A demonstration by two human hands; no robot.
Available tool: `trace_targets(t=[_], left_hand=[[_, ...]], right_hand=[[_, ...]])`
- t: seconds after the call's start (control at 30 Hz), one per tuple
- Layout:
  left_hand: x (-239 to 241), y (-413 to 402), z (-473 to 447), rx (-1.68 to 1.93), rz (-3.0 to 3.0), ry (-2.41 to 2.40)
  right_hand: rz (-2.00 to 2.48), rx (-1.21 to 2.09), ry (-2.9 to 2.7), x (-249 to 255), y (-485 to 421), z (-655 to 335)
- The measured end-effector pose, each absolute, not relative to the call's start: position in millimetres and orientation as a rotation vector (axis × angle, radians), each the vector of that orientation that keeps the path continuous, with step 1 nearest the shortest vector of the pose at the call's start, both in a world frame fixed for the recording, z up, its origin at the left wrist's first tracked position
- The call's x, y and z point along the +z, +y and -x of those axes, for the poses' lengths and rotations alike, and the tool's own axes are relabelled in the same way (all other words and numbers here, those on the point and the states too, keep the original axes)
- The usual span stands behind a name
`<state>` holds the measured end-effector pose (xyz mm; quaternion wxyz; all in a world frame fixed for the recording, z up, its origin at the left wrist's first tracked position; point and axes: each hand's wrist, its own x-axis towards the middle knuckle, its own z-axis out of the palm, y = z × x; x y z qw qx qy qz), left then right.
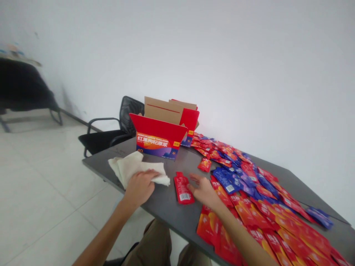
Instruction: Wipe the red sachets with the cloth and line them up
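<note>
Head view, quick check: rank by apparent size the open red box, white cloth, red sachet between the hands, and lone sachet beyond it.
1. open red box
2. white cloth, partly under the left hand
3. red sachet
4. lone sachet: farther off, so possibly the same size really

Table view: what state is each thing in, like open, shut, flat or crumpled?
Front red box, open, flaps up.
White cloth, crumpled, under the curled left hand.
Single red pouch, lying flat, apart from the pile.
Right hand, open, palm down beside that pouch.
Pile of pouches, spread loose over the table.
</note>
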<state>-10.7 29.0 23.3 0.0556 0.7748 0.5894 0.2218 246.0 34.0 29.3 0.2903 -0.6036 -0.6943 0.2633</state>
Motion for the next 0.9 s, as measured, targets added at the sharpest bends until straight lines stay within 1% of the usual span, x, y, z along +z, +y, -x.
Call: trace_targets(t=[0.17,0.27,0.37,0.5,0.77,0.9], left_hand=[[45,21,-15,0.782,-2.324,1.633],[46,18,-38,0.765,-2.452,1.431],[34,15,-54,0.584,-2.608,1.259],[17,6,-58,0.483,-2.700,1.246],[35,35,-71,0.340,-2.642,1.447],[29,23,-72,0.325,-2.662,1.395]], right_hand=[[1.277,1.034,-2.058,38,22,-255],[1.132,1.138,-2.038,36,20,-257],[1.027,1.161,-2.005,29,21,-256],[0.988,1.122,-1.990,22,23,-255],[0.984,1.098,-1.935,10,27,-255],[0.980,1.132,-1.914,8,26,-254]])
